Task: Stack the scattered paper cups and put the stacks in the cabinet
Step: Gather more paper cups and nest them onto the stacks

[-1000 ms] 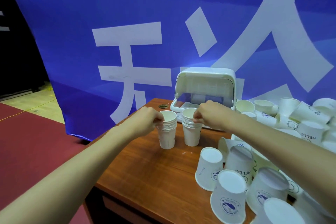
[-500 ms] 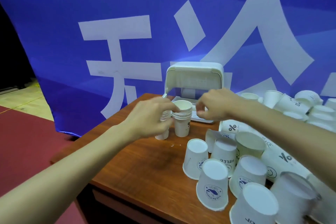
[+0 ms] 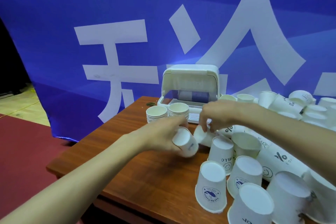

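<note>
Half a second ago both hands were up at the stacks; now they have dropped back toward us, into the scattered cups. Our left hand (image 3: 163,136) grasps a tilted cup (image 3: 185,143) around its wall, base turned toward the camera, lifted just off the table (image 3: 138,174). Our right hand (image 3: 218,114) reaches down with curled fingers and pinches a second cup (image 3: 200,135) lying on its side; that hand is blurred, so we cannot make out the finer hold. The two held cups are just beside each other.

The left stack (image 3: 156,114) and right stack (image 3: 178,110) now stand free, upright and side by side, touching nothing but the table, directly in front of the cabinet (image 3: 190,78), whose lid is raised.

The table's left edge runs diagonally from the far corner toward us, with red carpet (image 3: 23,151) beyond it. Bare wood lies between that edge and our left forearm, giving open room on the left. The right side is crowded: upturned cups, the nearest cup (image 3: 211,192) among them, pack the near right corner, and more lie heaped to the right of the cabinet. The blue banner (image 3: 109,14) closes off the back
</note>
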Demonstrator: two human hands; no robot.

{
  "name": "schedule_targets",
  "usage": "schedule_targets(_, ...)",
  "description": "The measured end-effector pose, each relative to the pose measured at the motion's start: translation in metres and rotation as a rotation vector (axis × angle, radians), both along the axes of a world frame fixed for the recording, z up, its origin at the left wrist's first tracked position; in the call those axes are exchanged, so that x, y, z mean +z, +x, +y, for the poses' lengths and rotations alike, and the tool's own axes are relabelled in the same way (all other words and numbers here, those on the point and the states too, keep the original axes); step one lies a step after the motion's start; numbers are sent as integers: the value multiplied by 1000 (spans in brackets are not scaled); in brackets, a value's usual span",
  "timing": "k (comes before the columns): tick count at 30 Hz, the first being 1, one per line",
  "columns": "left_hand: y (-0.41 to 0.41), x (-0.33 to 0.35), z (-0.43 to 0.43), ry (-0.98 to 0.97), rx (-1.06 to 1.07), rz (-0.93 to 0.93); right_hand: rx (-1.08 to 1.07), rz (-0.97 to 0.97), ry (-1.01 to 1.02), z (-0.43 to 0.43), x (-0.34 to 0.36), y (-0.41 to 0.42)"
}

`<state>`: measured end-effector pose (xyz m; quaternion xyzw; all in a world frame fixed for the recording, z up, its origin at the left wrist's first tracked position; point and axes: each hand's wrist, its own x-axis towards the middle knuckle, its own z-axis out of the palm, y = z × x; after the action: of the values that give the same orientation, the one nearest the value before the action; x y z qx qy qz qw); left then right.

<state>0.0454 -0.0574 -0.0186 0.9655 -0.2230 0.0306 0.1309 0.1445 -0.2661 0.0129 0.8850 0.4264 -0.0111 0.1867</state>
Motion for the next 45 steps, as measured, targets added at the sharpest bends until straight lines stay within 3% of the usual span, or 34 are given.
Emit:
schedule_targets(4, 4, -15, 13, 241, 50, -26, -8, 68, 131, 1, 11, -2)
schedule_targets(9, 9, -24, 9, 10, 176, 11, -48, 155, 162, 0, -5, 1)
schedule_targets(17, 21, -25, 2, 48, 156, 132, -45, 116, 230, -3, -8, 1)
schedule_targets(20, 20, -6, 6, -51, 139, 64, -50, 42, 302, -10, 7, 2)
schedule_targets(23, 18, 22, 14, -147, 147, -55, -72, -181, 465, -15, 22, 3)
schedule_targets(25, 17, 41, 21, -207, 163, -168, -67, -309, 613, -15, 30, 5)
schedule_targets(29, 19, 67, 42, -319, 280, -461, -18, -388, 786, -1, 39, 9)
schedule_targets(32, 25, 70, 60, -298, 350, -525, 51, -432, 769, 12, 40, 10)
schedule_targets(45, 46, 28, 77, -153, 308, -326, 7, -214, 632, 37, 15, 33)
